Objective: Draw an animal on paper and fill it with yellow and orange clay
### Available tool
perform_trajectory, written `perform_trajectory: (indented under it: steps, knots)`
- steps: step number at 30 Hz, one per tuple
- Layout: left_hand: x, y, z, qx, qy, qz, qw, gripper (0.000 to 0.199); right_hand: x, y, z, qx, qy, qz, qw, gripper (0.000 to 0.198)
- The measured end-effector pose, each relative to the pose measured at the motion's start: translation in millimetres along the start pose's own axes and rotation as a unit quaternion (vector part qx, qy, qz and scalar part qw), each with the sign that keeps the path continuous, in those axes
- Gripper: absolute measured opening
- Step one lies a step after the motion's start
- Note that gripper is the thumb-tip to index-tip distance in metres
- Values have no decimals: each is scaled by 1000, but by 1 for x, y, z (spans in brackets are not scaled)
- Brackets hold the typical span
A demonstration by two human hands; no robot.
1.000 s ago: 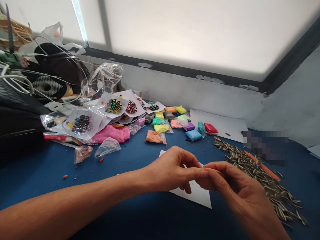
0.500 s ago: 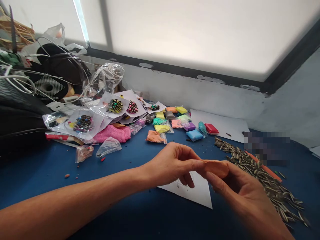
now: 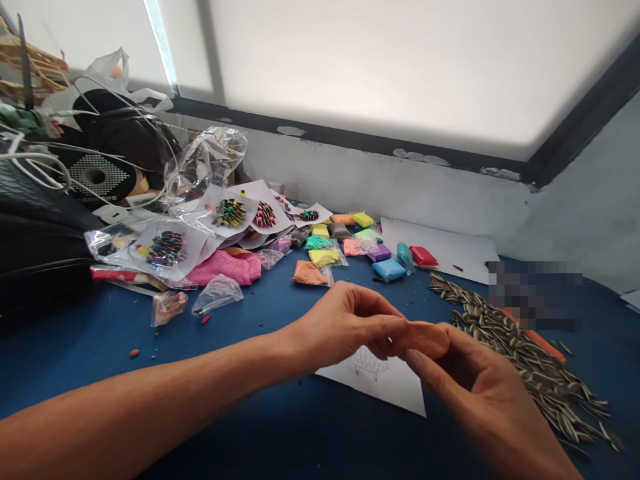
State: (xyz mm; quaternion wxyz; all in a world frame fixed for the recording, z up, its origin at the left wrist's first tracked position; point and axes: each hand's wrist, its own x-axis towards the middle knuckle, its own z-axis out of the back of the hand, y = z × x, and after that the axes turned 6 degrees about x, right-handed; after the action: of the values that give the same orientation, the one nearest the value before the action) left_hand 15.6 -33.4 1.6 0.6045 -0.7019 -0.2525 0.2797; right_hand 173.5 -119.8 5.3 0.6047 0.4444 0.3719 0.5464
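Note:
Between my two hands I hold a flattened piece of orange modelling clay [image 3: 425, 339]. My left hand [image 3: 350, 327] pinches its left edge between thumb and fingers. On the other side, the thumb and fingers of my right hand [image 3: 480, 383] grip its right end. Beneath the hands lies a white sheet with a pencil drawing [image 3: 395, 387]; part of the drawing is hidden by my left hand. A long heap of striped sunflower seeds [image 3: 530, 373] spreads beyond my right hand.
Wrapped clay packets, including a blue one [image 3: 389, 269] and an orange one [image 3: 311, 273], lie beyond my hands. Farther left are a pink cloth [image 3: 225, 268] and papers with seed-and-clay figures [image 3: 231, 212]. A blank white sheet [image 3: 440, 243] rests by the wall.
The clay has shifted slightly left and tilted, showing more of its flat face. My right fingers have moved a little left along it. More of the pencil drawing shows.

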Motion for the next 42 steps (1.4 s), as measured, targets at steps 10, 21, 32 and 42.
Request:
perform_trajectory:
  steps: [10,21,32,42]
  knots:
    - [-1,0,-1,-25,30,19,999,43,1,3,1,-39,-25,5,999,29]
    - [1,7,4,46,43,-15,998,30,5,-3,9,-27,-75,22,997,32]
    - [0,18,-1,80,48,2,996,31,-1,-1,5,-59,-100,45,992,30]
    - [-4,12,-5,78,78,3,994,19,-1,-2,3,-51,-48,52,996,27]
